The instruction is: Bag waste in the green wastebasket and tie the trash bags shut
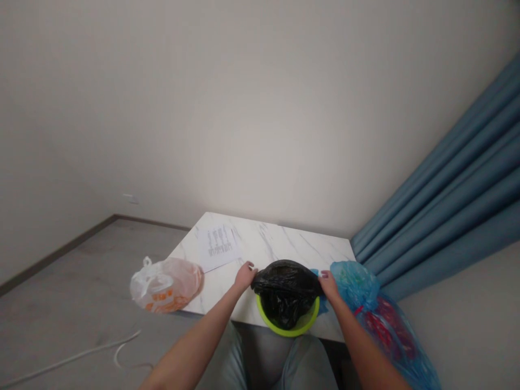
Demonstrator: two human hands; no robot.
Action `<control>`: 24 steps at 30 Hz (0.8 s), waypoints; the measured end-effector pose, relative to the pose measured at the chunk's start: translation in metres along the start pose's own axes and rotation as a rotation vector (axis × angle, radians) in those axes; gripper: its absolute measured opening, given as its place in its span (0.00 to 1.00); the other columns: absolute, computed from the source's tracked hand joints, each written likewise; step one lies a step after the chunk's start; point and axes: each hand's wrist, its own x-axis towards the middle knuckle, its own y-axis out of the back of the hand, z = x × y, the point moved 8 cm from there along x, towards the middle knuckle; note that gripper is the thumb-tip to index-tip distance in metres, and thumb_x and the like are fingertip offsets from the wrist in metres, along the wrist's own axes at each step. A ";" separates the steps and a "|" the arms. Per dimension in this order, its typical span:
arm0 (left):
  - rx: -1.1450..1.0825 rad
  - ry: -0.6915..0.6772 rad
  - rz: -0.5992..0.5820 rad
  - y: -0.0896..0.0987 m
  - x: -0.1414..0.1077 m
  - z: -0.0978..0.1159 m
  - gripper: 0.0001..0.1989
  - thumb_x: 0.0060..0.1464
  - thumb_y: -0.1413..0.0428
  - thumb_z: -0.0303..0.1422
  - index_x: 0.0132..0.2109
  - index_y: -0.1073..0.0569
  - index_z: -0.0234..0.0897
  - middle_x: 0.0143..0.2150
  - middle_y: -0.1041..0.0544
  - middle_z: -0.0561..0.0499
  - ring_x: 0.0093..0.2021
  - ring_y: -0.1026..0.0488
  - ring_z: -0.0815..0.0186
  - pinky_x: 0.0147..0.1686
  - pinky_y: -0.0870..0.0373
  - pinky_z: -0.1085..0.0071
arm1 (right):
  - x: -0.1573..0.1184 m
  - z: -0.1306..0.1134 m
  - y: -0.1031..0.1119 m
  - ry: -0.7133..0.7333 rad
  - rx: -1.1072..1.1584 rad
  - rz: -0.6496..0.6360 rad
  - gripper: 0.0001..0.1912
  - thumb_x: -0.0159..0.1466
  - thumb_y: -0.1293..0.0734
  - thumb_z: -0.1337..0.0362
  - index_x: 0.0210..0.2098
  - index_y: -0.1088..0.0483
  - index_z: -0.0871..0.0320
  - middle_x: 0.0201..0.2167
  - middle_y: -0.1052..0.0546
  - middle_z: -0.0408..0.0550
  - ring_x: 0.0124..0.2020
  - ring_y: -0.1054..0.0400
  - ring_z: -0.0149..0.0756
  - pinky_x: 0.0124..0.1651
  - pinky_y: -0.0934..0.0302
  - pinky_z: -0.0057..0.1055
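A black plastic bag point(286, 290) hangs partly inside a lime-green bin point(287, 331) at the front edge of the marble-patterned table. My left hand point(245, 274) is closed on the bag's edge at the left side. At the right side, my right hand point(327, 283) grips the opposite edge, so the bag is stretched between both hands. The bag's upper part spreads over the far rim of the bin, while the near rim is uncovered. Most of the bin's inside is hidden by the black plastic.
A white plastic bag with orange print point(166, 286) sits at the table's left edge. Printed paper point(219, 246) lies on the table point(264, 241). Blue plastic bags point(357, 281), one with red contents, are on the right beside the blue curtain point(447, 200). A white cable point(81, 355) crosses the floor.
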 end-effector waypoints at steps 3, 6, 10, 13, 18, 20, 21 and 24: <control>-0.060 -0.352 0.011 0.015 -0.021 0.015 0.15 0.59 0.50 0.29 0.51 0.26 0.39 0.55 0.24 0.48 0.57 0.30 0.64 0.57 0.34 0.67 | -0.015 0.005 0.005 0.263 0.063 -0.064 0.16 0.60 0.40 0.68 0.44 0.25 0.58 0.51 0.25 0.52 0.56 0.34 0.43 0.61 0.40 0.42; -0.089 -0.646 -0.097 0.014 -0.057 0.020 0.18 0.56 0.51 0.27 0.52 0.27 0.38 0.54 0.25 0.46 0.56 0.30 0.61 0.61 0.36 0.60 | -0.045 0.011 0.003 0.505 0.079 -0.182 0.18 0.58 0.39 0.66 0.46 0.25 0.57 0.49 0.24 0.52 0.53 0.32 0.44 0.60 0.40 0.45; -0.057 -0.720 -0.151 0.006 -0.090 0.007 0.37 0.49 0.47 0.23 0.67 0.41 0.39 0.64 0.35 0.42 0.64 0.38 0.59 0.66 0.44 0.55 | -0.074 0.024 0.004 0.486 0.027 -0.234 0.20 0.59 0.36 0.64 0.51 0.27 0.58 0.36 0.24 0.50 0.38 0.29 0.43 0.44 0.32 0.40; -0.029 -0.735 -0.164 -0.001 -0.104 0.001 0.36 0.50 0.45 0.24 0.67 0.43 0.40 0.62 0.34 0.43 0.62 0.37 0.60 0.65 0.42 0.58 | -0.094 0.018 0.005 0.512 0.053 -0.271 0.13 0.60 0.36 0.65 0.43 0.27 0.56 0.36 0.25 0.50 0.39 0.29 0.42 0.44 0.33 0.38; 0.105 -0.690 -0.068 -0.007 -0.113 -0.002 0.08 0.57 0.45 0.31 0.44 0.31 0.40 0.46 0.29 0.48 0.50 0.30 0.59 0.52 0.31 0.61 | -0.128 0.018 0.000 0.488 0.025 -0.207 0.04 0.62 0.38 0.66 0.35 0.31 0.54 0.38 0.26 0.49 0.42 0.29 0.41 0.47 0.33 0.37; 0.150 -0.665 -0.016 -0.010 -0.116 -0.004 0.03 0.58 0.46 0.33 0.40 0.32 0.40 0.44 0.29 0.48 0.47 0.30 0.59 0.49 0.30 0.62 | -0.145 0.025 -0.008 0.467 -0.038 -0.169 0.06 0.63 0.40 0.67 0.32 0.32 0.54 0.36 0.26 0.49 0.40 0.29 0.42 0.45 0.34 0.38; 0.162 -0.661 0.005 -0.011 -0.118 -0.006 0.03 0.59 0.47 0.33 0.39 0.32 0.40 0.44 0.29 0.48 0.47 0.29 0.59 0.49 0.30 0.62 | -0.153 0.029 -0.013 0.459 -0.063 -0.160 0.07 0.64 0.40 0.66 0.32 0.32 0.54 0.35 0.26 0.50 0.39 0.29 0.42 0.44 0.34 0.38; 0.163 -0.700 0.069 -0.014 -0.127 -0.008 0.03 0.59 0.47 0.31 0.40 0.31 0.39 0.51 0.30 0.45 0.52 0.31 0.58 0.53 0.32 0.60 | -0.166 0.042 -0.017 0.363 -0.069 -0.058 0.06 0.65 0.40 0.63 0.37 0.32 0.54 0.35 0.26 0.50 0.38 0.30 0.43 0.43 0.34 0.39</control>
